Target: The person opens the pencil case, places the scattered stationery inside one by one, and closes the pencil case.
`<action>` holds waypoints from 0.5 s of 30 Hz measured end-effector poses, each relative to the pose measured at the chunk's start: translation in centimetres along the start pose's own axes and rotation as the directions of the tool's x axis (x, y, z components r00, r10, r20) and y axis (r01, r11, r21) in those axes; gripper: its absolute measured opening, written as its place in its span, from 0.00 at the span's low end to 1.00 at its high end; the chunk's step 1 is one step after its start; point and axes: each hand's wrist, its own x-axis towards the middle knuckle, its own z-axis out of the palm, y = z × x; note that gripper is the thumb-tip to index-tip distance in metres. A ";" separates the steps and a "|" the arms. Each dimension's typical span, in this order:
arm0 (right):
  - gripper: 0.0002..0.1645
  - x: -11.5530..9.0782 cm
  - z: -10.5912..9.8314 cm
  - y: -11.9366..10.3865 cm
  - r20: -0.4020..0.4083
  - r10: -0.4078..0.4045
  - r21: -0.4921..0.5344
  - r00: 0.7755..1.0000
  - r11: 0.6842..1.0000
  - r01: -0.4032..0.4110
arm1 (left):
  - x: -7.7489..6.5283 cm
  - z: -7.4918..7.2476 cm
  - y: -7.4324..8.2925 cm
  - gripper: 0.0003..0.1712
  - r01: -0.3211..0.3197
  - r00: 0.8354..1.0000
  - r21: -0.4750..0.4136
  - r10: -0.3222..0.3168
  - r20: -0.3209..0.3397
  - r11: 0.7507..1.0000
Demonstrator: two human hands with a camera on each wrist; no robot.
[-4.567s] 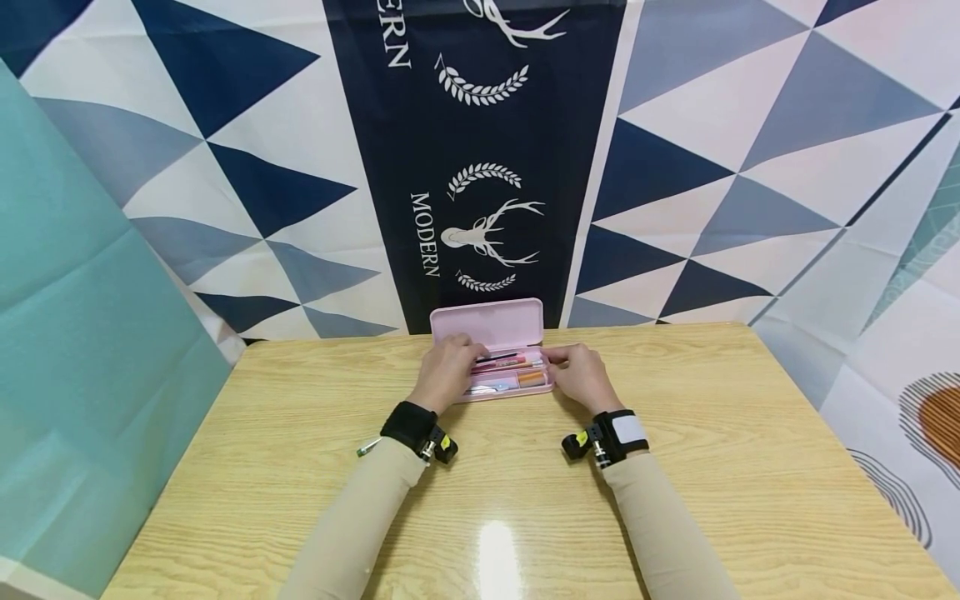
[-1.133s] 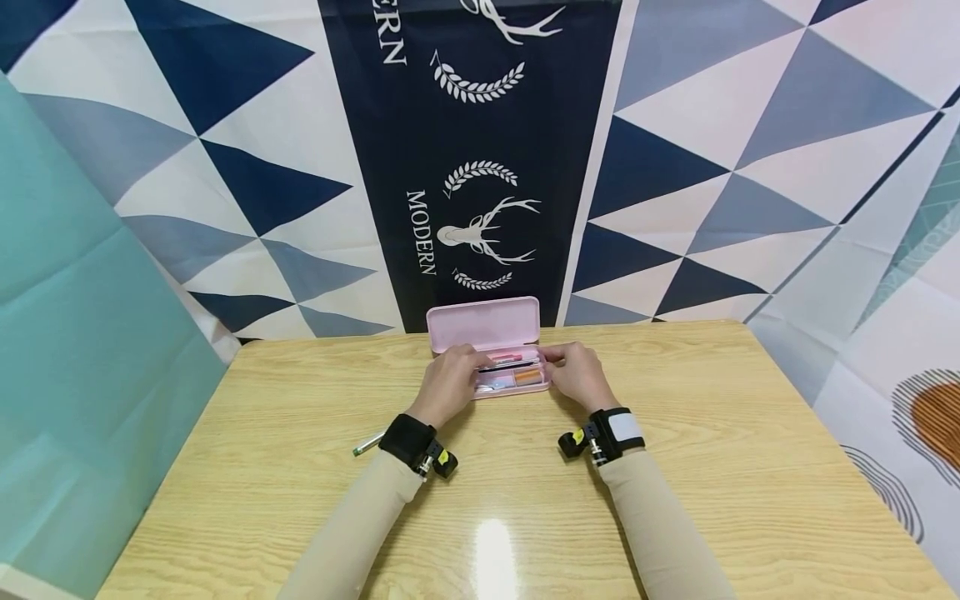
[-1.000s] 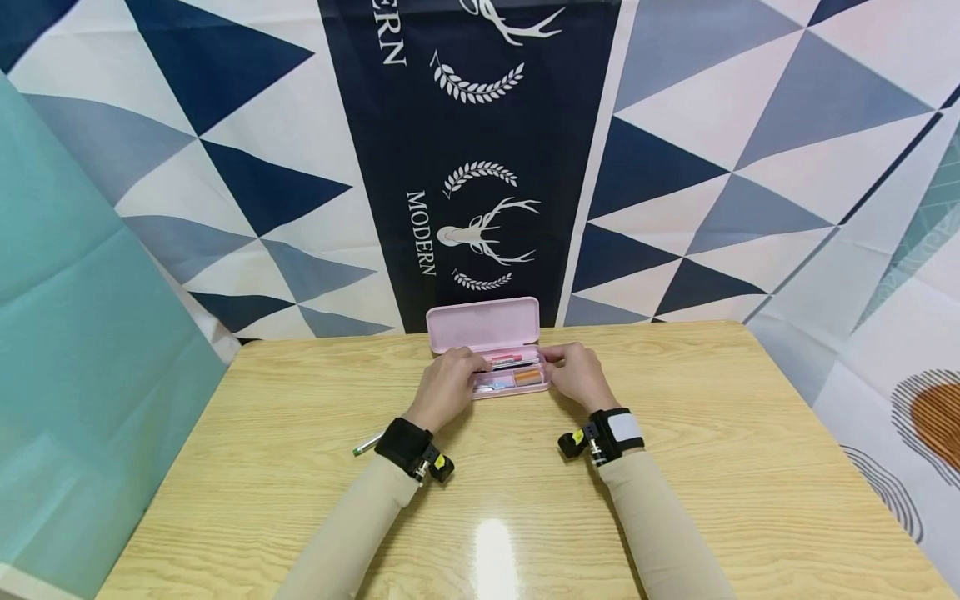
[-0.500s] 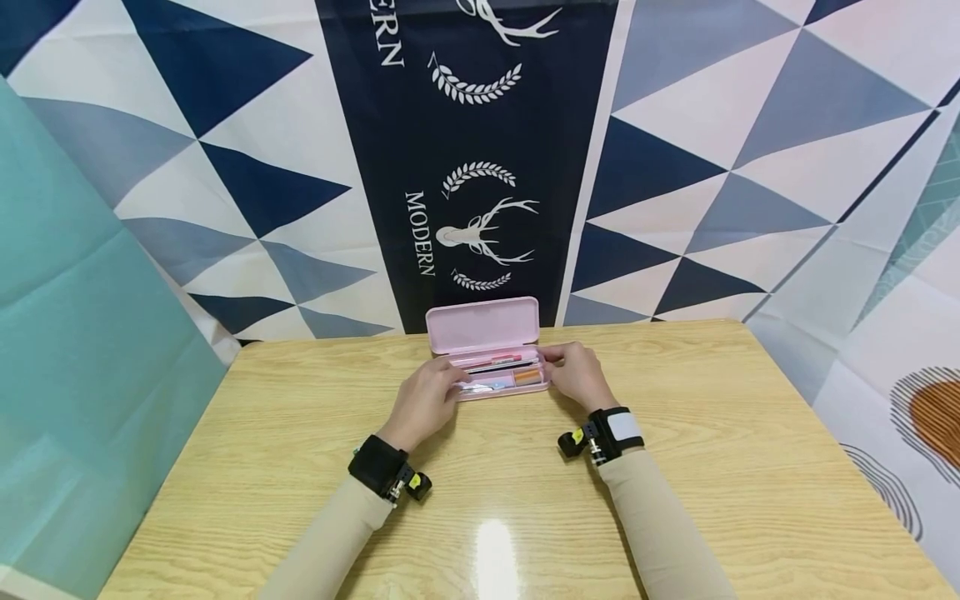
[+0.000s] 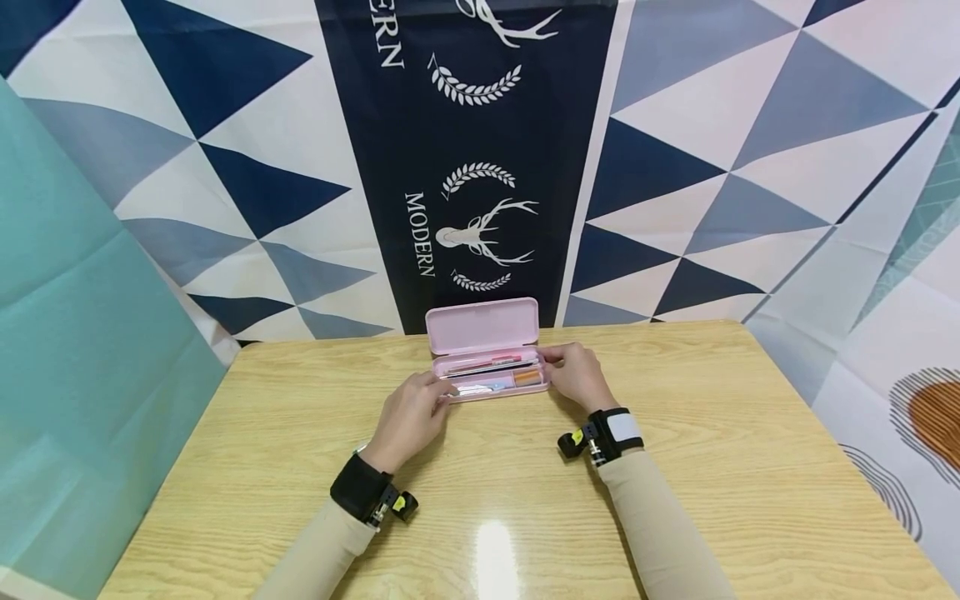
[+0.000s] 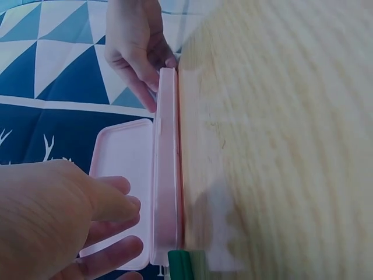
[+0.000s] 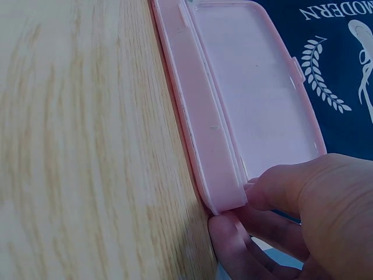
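A pink pencil case (image 5: 487,327) stands with its lid up at the back of the table. Inside lie several pens and pencils (image 5: 495,363), an orange item (image 5: 527,377) and pale blue-white things too small to make out. My right hand (image 5: 579,375) grips the case's right end; the right wrist view shows thumb and fingers (image 7: 228,239) on that corner. At the left end is my left hand (image 5: 411,417), fingers relaxed and holding nothing in the left wrist view. A green-ended pen (image 6: 180,265) lies on the table, mostly hidden by the left wrist in the head view.
The wooden table (image 5: 495,483) reaches back to a patterned cloth backdrop (image 5: 480,125) just behind the case. A teal cloth (image 5: 82,333) hangs along the left side.
My left hand has drawn out of the case to the left and toward me, uncovering more of the pencils inside. My right hand keeps its grip on the right end.
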 end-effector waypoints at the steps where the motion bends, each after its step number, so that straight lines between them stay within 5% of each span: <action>1: 0.19 0.0 0.0 0.0 0.000 0.000 0.000 1.000 1.000 0.000 | -0.2 -0.1 0.0 0.07 0.003 1.000 -0.004 -0.003 -0.001 1.000; 15: 0.19 0.2 0.1 0.2 -0.003 -0.003 0.001 1.000 1.000 0.003 | -1.8 -0.7 -0.6 0.11 0.005 0.999 0.002 -0.005 -0.033 1.000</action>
